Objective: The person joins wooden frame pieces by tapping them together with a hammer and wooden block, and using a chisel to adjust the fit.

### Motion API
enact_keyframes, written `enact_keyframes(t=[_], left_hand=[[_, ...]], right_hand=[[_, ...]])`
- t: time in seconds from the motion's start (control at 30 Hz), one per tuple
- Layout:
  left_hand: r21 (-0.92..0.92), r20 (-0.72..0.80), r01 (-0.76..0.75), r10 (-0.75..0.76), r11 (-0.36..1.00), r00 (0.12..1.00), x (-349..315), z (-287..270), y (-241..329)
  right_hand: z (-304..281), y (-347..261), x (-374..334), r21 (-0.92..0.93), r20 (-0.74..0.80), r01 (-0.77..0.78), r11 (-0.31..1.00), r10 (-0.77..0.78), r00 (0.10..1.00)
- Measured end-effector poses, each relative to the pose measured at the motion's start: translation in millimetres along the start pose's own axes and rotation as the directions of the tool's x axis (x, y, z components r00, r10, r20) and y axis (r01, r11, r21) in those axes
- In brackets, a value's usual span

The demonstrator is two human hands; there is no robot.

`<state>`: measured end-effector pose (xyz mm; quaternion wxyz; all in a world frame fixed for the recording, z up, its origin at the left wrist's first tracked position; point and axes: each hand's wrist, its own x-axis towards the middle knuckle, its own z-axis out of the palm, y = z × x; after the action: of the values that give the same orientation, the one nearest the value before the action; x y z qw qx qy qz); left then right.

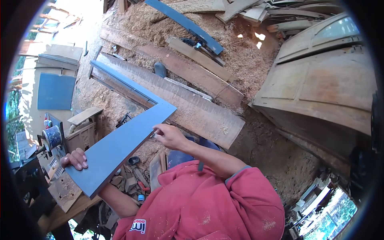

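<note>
A grey-blue board (126,138) lies across the left and middle of the view. Near its far end it meets a long narrow grey-blue strip (128,83) in an L shape; I cannot tell how the two are joined. My left hand (75,159) grips the near left end of the board, fingers over its top face and the forearm passing beneath. By the board's right edge, close to the corner, is my right hand (171,137). Its fingers are curled in a pinch, and what they hold, if anything, is too small to make out.
A long wooden plank bench (200,114) runs behind the corner, with wood shavings around it. Another grey-blue strip (188,26) lies farther back. A large wooden cabinet (320,84) stands at right. Offcuts and a blue-patterned roll (52,137) are at left.
</note>
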<state>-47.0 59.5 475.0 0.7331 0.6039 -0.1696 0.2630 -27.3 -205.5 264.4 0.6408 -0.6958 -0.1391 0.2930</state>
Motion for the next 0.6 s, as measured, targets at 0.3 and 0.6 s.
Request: enact_keyframes(t=[0.3,0.6], left_hand=[[0.052,0.075,-0.018,0.014,0.998,0.997,24.1,43.6,-21.9],[-0.084,0.072,0.09,-0.084,0.992,0.994,39.6,29.8,-28.1]], right_hand=[[-37.5,-35.6,-31.5,-0.288,0.305,0.298,0.91,-0.208,0.929],[8.4,-247.2,-1.1,-0.3,-0.058,0.884,0.358,-0.932,0.358]])
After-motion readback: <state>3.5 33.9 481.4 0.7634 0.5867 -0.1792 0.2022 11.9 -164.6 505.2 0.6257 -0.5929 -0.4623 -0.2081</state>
